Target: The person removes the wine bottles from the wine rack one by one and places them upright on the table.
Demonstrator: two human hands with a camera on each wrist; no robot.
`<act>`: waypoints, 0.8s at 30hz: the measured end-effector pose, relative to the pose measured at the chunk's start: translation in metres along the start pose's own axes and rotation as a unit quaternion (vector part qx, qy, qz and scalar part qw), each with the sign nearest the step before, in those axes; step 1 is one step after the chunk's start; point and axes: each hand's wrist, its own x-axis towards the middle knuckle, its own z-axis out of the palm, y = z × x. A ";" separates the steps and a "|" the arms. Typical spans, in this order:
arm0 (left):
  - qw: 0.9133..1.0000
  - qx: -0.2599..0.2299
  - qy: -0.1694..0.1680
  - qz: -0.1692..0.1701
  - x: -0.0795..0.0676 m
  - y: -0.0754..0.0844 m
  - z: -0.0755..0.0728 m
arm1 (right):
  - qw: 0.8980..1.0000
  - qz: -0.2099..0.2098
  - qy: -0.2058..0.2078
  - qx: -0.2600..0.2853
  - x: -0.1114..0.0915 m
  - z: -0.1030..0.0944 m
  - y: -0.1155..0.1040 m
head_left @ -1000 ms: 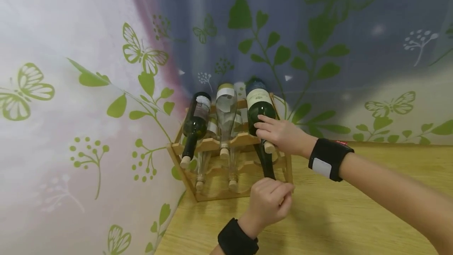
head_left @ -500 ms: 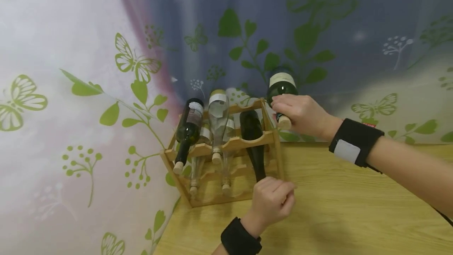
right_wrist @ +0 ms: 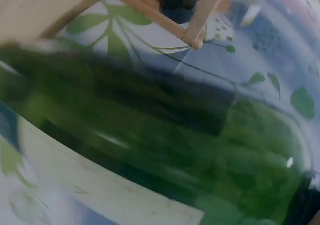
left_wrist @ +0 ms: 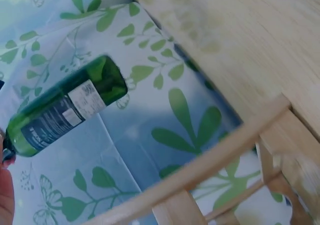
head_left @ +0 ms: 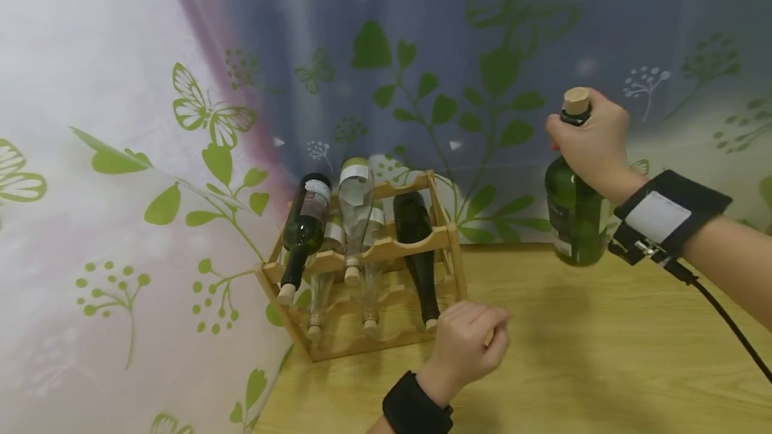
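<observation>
My right hand [head_left: 594,139] grips a green wine bottle [head_left: 563,199] by its neck, just under the cork. The bottle hangs upright to the right of the wooden wine rack [head_left: 449,240]; its glass and pale label fill much of the right wrist view. In the left wrist view the same green bottle [left_wrist: 70,105] shows a dark label with a white patch. My left hand [head_left: 467,340] is loosely curled in front of the rack's lower right corner and holds nothing. Close beside its knuckles is the corked neck of a dark bottle [head_left: 422,273] lying in the rack.
On the rack's top tier lie a dark bottle [head_left: 304,226] and a clear bottle [head_left: 356,203], necks toward me. More clear corked bottles lie on the tier below. Leaf-printed cloth [head_left: 205,119] covers the walls behind and left. A black cable [head_left: 730,317] trails from the right wristband.
My right hand has lifted the green bottle off the rack's top right, carried it rightward and turned it upright. The left hand has barely moved, while the head view has shifted slightly.
</observation>
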 end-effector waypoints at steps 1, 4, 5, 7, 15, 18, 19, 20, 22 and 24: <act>1.000 -0.005 -0.002 -0.010 0.000 0.002 0.002 | 0.998 0.051 -0.013 0.016 0.000 -0.006 0.004; 0.998 -0.031 -0.024 -0.057 0.002 0.009 0.009 | 0.986 0.149 -0.058 0.046 0.000 -0.020 0.010; 0.995 -0.046 -0.036 -0.077 0.003 0.010 0.012 | 0.981 0.170 -0.075 0.051 0.000 -0.024 0.011; 0.988 -0.080 -0.060 -0.119 0.007 0.012 0.018 | 0.971 0.203 -0.110 0.060 -0.002 -0.029 0.010; 0.933 -0.207 -0.138 -0.259 0.026 0.021 0.045 | 0.951 0.229 -0.184 0.092 -0.008 -0.031 0.003; 0.863 -0.322 -0.173 -0.350 0.034 0.024 0.061 | 0.947 0.222 -0.197 0.123 -0.014 -0.029 -0.001; 0.836 -0.359 -0.175 -0.376 0.037 0.025 0.067 | 0.944 0.222 -0.202 0.135 -0.016 -0.028 -0.002; 0.814 -0.390 -0.175 -0.393 0.039 0.026 0.073 | 0.941 0.222 -0.208 0.148 -0.018 -0.028 -0.003; 0.787 -0.428 -0.166 -0.412 0.041 0.029 0.084 | 0.934 0.228 -0.215 0.173 -0.022 -0.027 -0.004; 0.781 -0.441 -0.149 -0.417 0.042 0.032 0.093 | 0.928 0.236 -0.216 0.191 -0.026 -0.028 -0.005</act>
